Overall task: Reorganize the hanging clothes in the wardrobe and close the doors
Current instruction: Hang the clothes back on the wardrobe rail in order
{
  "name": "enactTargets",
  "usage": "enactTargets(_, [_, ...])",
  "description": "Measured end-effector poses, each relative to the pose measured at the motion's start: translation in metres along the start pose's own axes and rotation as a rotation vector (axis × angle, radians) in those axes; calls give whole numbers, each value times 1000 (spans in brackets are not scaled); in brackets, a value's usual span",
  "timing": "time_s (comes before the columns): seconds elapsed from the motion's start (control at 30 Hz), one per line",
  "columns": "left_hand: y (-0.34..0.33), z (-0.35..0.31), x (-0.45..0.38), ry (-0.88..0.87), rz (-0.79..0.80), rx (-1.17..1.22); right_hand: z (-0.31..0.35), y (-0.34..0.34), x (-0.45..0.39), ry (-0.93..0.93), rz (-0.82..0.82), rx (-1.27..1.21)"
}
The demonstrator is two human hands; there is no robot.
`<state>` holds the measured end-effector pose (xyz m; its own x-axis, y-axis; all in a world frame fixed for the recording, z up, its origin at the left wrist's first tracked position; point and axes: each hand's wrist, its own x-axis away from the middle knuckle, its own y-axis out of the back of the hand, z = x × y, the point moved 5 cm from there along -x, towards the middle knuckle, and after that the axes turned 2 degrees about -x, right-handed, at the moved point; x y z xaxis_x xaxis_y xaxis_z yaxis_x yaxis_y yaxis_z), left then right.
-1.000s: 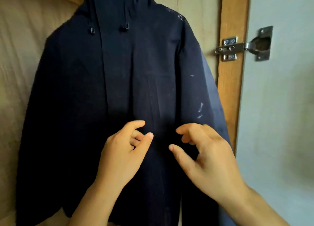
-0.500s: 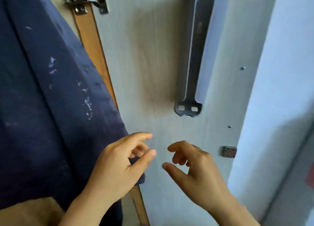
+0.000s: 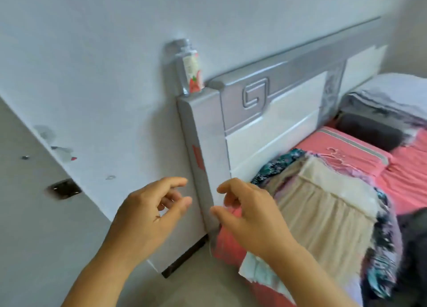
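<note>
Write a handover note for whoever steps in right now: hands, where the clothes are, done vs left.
Left hand: empty, fingers loosely curled, held in the air in front of the wall.
Right hand: empty, fingers loosely curled, raised beside the headboard.
Clothes: a pile of clothes lies on the bed, cream pleated garment on top, a pink hanger at its far end.
Wardrobe door: edge at left, open.
Done: cannot tell from this view; the wardrobe's inside is out of frame.
Left: probably pick garments off the pile, hang them, close the doors.
</note>
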<state>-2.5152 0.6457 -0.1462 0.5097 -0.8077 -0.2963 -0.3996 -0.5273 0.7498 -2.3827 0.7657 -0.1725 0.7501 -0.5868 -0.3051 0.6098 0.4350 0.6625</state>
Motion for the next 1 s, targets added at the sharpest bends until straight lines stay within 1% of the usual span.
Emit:
enactTargets(0.13, [-87, -43, -36, -115, 225, 66, -78, 60, 45, -251, -120, 70])
enactTargets(0.23, [-149, -75, -56, -200, 379, 94, -119, 98, 80, -433, -204, 116])
enactTargets(0.37, [-218, -126, -79, -355, 560, 133, -157, 137, 120, -636, -363, 156])
enactTargets(0.43, [-247, -151, -90, -426, 620, 160, -172, 152, 134, -722, -433, 168])
enactTargets(0.53, [-292, -192, -101, -562, 747, 187, -191, 176, 157, -844, -590, 203])
enactTargets(0.63, [-324, -232, -104, -666, 842, 221, -201, 192, 178, -950, -696, 240])
enactTargets(0.8, [-369, -283, -93, -748, 945, 346, -213, 216, 221, -1079, -866, 259])
enactTargets(1.0, [-409, -335, -69, -867, 1048, 308, -229, 243, 267, -1161, -967, 251])
